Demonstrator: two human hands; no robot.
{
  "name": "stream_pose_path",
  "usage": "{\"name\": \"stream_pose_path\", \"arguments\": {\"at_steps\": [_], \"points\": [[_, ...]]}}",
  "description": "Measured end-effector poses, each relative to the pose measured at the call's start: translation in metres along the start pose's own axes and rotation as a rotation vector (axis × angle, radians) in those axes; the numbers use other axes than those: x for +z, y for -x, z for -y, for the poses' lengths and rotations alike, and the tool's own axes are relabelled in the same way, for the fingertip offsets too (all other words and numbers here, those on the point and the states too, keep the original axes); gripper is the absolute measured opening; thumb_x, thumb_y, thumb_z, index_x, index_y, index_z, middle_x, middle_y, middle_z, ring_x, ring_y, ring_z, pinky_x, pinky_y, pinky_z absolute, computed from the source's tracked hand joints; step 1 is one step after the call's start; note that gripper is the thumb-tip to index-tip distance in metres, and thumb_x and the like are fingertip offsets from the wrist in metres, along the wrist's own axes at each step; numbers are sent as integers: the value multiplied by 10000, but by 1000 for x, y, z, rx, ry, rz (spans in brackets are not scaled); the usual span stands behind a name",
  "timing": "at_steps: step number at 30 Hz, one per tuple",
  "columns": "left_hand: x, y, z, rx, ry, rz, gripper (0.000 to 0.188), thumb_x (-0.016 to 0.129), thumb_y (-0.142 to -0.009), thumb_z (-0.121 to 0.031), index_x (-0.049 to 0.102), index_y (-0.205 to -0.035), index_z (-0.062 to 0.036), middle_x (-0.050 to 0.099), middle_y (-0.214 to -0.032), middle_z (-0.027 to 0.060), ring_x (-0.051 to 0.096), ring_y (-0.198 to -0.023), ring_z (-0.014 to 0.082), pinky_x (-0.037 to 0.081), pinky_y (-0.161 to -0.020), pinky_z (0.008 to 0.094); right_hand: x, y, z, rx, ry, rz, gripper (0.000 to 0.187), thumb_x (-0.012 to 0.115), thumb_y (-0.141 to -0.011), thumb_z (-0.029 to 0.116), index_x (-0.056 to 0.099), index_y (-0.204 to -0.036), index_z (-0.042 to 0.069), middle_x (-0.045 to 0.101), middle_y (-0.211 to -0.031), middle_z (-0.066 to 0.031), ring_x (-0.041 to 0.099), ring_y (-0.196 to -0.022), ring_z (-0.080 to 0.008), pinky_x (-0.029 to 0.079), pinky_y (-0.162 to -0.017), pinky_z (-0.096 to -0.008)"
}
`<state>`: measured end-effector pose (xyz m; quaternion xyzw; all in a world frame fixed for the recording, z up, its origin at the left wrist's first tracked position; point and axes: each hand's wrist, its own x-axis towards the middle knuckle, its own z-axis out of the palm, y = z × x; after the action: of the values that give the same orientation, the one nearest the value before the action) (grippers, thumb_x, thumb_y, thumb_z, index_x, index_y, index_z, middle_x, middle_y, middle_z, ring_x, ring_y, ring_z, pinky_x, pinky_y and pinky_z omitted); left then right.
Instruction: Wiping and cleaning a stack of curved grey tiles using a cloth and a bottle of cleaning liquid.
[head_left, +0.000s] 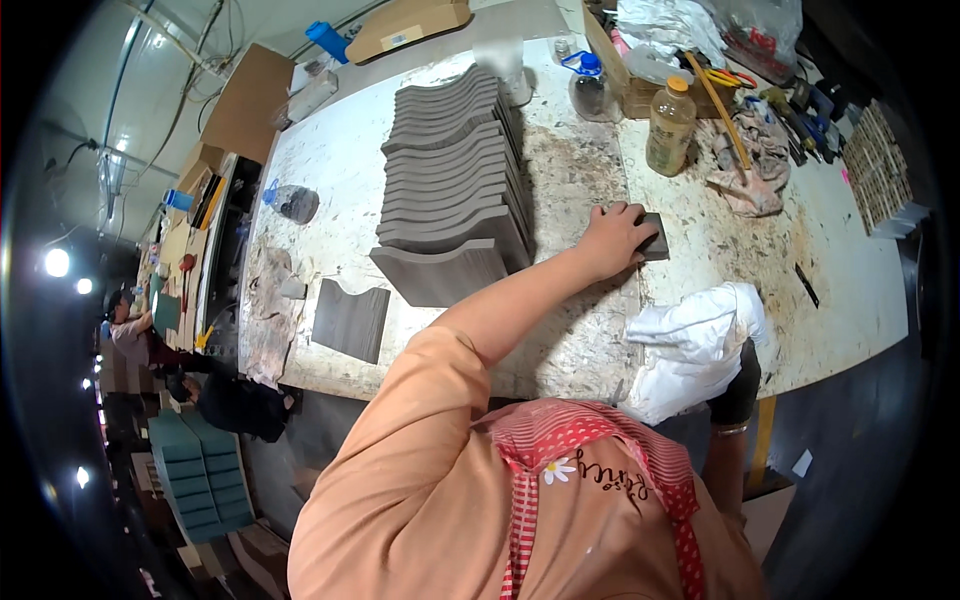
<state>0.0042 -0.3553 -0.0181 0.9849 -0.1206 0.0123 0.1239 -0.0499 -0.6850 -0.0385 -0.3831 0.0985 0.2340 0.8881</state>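
Note:
My left hand (615,240) reaches across the table, its fingers bent over a small dark grey block (655,236) lying on the tabletop. My right hand (738,388), in a dark glove, is low at the table's front edge against a bunched white cloth (695,335). The cloth covers its fingers, so their grip is hidden. Left of my left forearm stands a long row of grey wood-grain panels (445,170) with curved top edges, packed face to face. One similar panel (350,320) lies apart, flat near the front left.
The white worktable (580,170) is stained. At its back right are a yellow-capped bottle (670,128), a blue-capped jug (592,90), a rag (750,170) and tools. Another jug (293,203) and a cloth (268,310) lie left. Two people work at the far left.

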Motion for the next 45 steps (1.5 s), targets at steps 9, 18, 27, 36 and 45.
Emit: {"name": "stream_pose_path", "arguments": {"at_steps": [9, 18, 27, 36, 45], "points": [[-40, -68, 38, -217, 122, -338, 970, 842, -660, -398, 361, -1436, -70, 337, -1485, 204, 352, -1361, 376, 342, -1058, 553, -2, -15, -22, -639, 1434, 34, 355, 588, -916, 126, 530, -1229, -31, 650, -1046, -128, 633, -914, -247, 518, -759, -327], [-4, -159, 33, -313, 911, -636, 1037, 891, -597, -153, 286, -1418, 36, 528, -1300, 214, 516, -1230, 322, 393, -1069, 380, -3, -31, -33, 155, -494, 254, 454, 487, -996, 360, 472, -1391, 137, 576, -1271, -62, 584, -1064, -220, 518, -869, -426], [-13, -124, 22, -246, 864, -601, 796, 846, -632, -233, 443, -1287, -26, 572, -1178, 201, 575, -1105, 368, 460, -962, 412, 4, -34, -11, -487, 967, -36, 523, 469, -983, 182, 351, -1454, -13, 426, -1467, -157, 444, -1320, -254, 359, -1088, -356], [-37, 44, -44, -89, 746, -219, 768, 803, -689, -318, 451, -1315, -47, 530, -1152, 206, 579, -1046, 369, 496, -903, 424, 68, -45, 46, -287, 328, -229, 397, 539, -997, 230, 541, -1299, -27, 593, -1223, -160, 562, -1116, -190, 476, -932, -357], [-59, 81, -63, 10, 395, 94, 683, 743, -693, -270, 456, -1273, -53, 621, -921, 196, 616, -890, 394, 512, -762, 462, 128, -11, 1, -352, 801, 174, 401, 477, -1002, 198, 492, -1318, -49, 547, -1311, -141, 513, -1199, -236, 366, -1055, -365]]}}
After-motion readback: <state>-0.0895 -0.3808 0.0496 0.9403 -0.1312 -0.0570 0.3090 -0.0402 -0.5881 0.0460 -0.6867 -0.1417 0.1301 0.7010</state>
